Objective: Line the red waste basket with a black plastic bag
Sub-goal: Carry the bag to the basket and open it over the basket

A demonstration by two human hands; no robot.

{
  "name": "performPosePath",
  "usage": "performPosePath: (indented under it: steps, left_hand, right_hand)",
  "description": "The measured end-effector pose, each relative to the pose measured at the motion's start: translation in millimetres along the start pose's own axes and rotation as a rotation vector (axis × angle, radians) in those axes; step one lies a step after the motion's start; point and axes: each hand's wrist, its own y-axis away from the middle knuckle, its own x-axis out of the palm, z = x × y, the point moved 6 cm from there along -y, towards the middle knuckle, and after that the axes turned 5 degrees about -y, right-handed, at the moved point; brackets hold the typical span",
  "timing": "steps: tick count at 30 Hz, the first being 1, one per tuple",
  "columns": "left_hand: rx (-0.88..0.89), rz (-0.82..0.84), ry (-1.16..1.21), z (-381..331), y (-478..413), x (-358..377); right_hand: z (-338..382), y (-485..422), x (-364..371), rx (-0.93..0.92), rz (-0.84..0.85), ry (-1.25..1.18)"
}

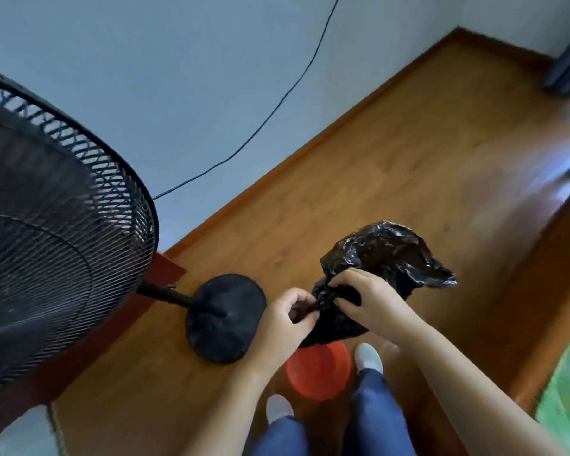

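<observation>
Your left hand (287, 319) and right hand (364, 299) pinch the crumpled black bag (385, 255). Red basket (316, 373) sits below your grip on the wood floor (392, 166). Fan (56, 218) left, by the blue wall (178, 77).

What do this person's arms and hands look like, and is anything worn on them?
Both the left hand and right hand are bare: no gloves, rings or watch visible. The forearms are uncovered too, with no sleeves in view. The fingers look short-nailed.

Black fan (56, 232); cable (277, 106); wood floor (408, 153)
</observation>
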Motion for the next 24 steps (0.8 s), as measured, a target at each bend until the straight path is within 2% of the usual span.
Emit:
performPosePath:
  steps: [6,10,15,20,24]
  left_hand:
    - [-0.007,0.113,-0.039,54.1,1.1,15.5]
    - [-0.066,0.127,0.009,89.9,-0.3,42.5]
    - [-0.199,0.069,0.137,149.0,-7.2,81.0]
    - [-0.273,-0.005,0.178,221.4,-14.7,110.1]
    - [-0.305,-0.080,0.182,275.1,-28.8,131.6]
  right_hand:
    - [-19.4,21.8,38.7,0.071,-0.113,-0.017]
    - [-51.4,34.7,60.4,0.118,-0.127,-0.033]
    - [-104.7,55.0,91.8,0.153,-0.114,-0.077]
    - [-168.2,71.3,128.0,0.152,-0.081,0.047]
    - [-219.6,67.6,178.3,0.213,0.017,0.055]
